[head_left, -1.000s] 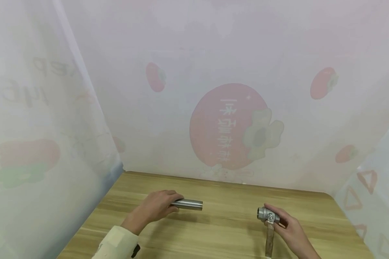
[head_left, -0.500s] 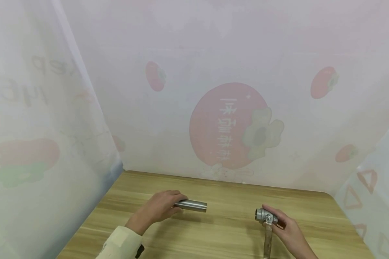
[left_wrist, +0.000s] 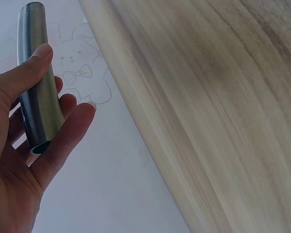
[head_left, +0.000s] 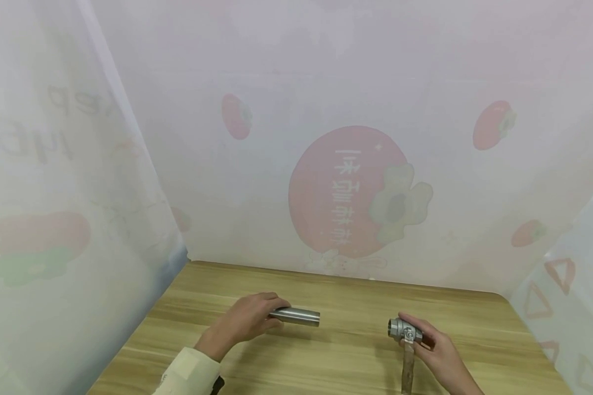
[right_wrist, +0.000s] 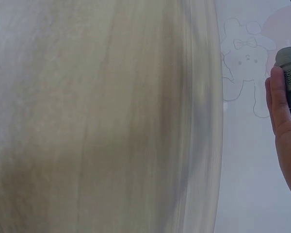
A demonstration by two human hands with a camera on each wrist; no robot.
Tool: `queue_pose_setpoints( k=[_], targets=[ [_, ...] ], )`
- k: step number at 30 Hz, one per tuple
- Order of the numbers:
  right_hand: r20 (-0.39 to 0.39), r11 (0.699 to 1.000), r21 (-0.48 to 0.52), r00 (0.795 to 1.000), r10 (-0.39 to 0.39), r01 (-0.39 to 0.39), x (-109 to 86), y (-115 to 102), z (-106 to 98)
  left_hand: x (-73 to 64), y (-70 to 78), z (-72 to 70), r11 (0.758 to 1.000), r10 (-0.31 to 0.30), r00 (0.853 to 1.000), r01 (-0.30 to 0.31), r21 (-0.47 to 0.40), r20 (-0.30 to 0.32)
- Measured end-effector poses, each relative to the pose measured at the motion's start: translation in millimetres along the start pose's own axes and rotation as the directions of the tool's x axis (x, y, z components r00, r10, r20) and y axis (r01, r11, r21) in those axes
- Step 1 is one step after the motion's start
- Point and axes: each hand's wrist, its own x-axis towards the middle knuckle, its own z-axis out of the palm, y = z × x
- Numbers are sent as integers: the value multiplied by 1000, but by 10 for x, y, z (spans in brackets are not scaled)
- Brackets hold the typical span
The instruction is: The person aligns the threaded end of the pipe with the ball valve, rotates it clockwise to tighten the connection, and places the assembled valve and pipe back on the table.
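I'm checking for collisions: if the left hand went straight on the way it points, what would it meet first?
Probably the valve in the right hand: the metal pipe in the left hand points towards it, though depth is unclear.

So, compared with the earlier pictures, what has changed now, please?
The left hand has moved the silver cylindrical metal pipe rightward, toward the grey metal valve with a brownish lever. The right hand has shifted that valve slightly leftward, narrowing the gap. Nothing was let go; both hands kept their grip.
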Motion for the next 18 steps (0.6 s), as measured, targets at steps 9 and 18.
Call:
queue_pose_setpoints(
  k=[9, 18],
  targets=[
    [-5, 999, -18, 999, -38, 38, 8, 34, 15, 18, 42, -12, 1000, 11, 1000, -11, 0, -7],
    [-24, 987, -90, 990, -137, 134, 23, 76, 34, 38, 44, 7, 1000, 16, 1000, -16, 7, -1]
  ],
)
